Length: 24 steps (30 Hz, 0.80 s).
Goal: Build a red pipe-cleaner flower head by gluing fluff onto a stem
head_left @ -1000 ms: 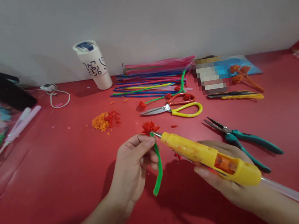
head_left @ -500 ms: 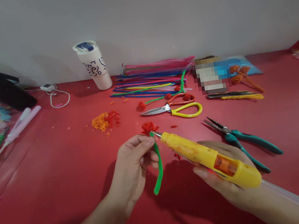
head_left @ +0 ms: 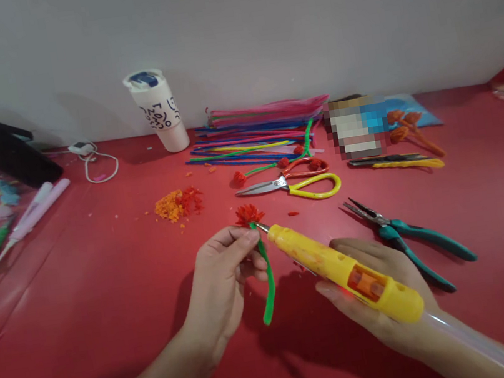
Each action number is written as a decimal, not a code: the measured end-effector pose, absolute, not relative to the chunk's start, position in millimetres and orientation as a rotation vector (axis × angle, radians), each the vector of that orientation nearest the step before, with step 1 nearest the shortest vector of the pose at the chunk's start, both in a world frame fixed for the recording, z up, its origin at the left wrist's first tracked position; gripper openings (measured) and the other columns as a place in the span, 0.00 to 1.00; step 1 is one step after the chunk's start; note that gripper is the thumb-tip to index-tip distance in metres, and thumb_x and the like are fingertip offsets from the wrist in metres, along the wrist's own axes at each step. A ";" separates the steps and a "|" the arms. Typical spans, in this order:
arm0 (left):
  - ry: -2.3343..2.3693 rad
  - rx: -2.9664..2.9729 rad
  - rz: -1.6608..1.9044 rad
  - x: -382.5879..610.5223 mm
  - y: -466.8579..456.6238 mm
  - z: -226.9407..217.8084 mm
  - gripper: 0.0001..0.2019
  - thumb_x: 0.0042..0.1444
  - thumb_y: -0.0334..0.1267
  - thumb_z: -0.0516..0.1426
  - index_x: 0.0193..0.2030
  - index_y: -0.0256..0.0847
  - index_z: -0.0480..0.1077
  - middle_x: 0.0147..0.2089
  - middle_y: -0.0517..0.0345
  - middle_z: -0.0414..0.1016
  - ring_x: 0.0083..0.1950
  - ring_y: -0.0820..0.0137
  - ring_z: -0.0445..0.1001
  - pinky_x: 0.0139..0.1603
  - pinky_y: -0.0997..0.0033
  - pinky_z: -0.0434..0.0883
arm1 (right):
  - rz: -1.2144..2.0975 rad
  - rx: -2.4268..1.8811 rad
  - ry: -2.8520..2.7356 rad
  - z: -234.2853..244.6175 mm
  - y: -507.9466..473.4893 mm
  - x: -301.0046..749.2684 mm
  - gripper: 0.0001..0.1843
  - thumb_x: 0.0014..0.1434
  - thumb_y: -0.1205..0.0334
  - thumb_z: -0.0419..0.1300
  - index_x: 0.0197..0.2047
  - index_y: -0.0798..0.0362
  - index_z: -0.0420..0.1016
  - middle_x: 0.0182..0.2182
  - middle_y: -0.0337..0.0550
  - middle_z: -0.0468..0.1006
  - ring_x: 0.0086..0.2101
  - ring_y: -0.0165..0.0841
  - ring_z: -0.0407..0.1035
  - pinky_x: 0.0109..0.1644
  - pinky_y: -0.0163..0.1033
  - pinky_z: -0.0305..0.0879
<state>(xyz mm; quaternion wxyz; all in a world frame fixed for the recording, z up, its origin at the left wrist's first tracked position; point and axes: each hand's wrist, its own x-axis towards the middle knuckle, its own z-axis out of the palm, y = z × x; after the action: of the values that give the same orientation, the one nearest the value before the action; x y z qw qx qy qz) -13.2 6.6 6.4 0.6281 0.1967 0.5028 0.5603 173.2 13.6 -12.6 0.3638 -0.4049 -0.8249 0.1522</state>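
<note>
My left hand [head_left: 228, 268] pinches a green pipe cleaner stem [head_left: 268, 281] just under a red pipe cleaner flower head [head_left: 249, 214]. The stem's free end hangs down below my fingers. Wrapped in my right hand [head_left: 375, 284] is a yellow hot glue gun [head_left: 322, 251], with a clear glue stick [head_left: 463, 334] coming out of its back. The metal nozzle is at the base of the flower, where the green stem joins; whether it touches cannot be made out. Part of my right hand's fingers is hidden behind the gun.
Scissors [head_left: 312, 183] lie beyond the flower, pliers [head_left: 395, 231] to the right. Orange and red clippings [head_left: 176, 205] are piled at left. Further back are pipe cleaners [head_left: 253, 132], a white tumbler [head_left: 158, 111] and tweezers [head_left: 390, 160]. A pink hair straightener [head_left: 37, 211] lies at far left.
The glue gun has shifted slightly left and its rear end has swung a little toward me. The flower and stem have moved a touch left at the top.
</note>
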 end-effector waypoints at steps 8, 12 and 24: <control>1.162 0.393 1.283 -18.0 10.5 4.0 0.07 0.45 0.34 0.63 0.24 0.37 0.69 0.16 0.66 0.68 0.16 0.83 0.63 0.16 0.86 0.60 | 1.126 -1.220 -1.619 -2.0 14.0 181.5 0.13 0.57 0.50 0.57 0.29 0.50 0.72 0.23 0.40 0.72 0.21 0.31 0.65 0.23 0.36 0.63; 1.162 0.381 1.290 -19.3 12.3 -0.6 0.06 0.47 0.34 0.62 0.26 0.36 0.70 0.16 0.65 0.68 0.16 0.83 0.63 0.16 0.87 0.60 | 1.344 -1.454 -1.418 2.6 30.8 190.0 0.09 0.47 0.56 0.63 0.28 0.53 0.72 0.21 0.36 0.68 0.21 0.28 0.61 0.23 0.34 0.57; 1.177 0.394 1.257 -19.1 16.0 -3.7 0.07 0.45 0.34 0.63 0.24 0.36 0.69 0.14 0.66 0.67 0.15 0.83 0.62 0.15 0.87 0.59 | 1.440 -1.456 -1.509 2.0 43.7 189.0 0.18 0.47 0.47 0.62 0.23 0.55 0.71 0.22 0.43 0.74 0.21 0.28 0.64 0.24 0.34 0.59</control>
<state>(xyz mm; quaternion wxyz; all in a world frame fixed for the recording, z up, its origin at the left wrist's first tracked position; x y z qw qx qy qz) -19.1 16.0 -3.7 0.6346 0.1725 0.5149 0.5499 189.0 43.7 2.0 0.2944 -0.5470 -0.5669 0.5410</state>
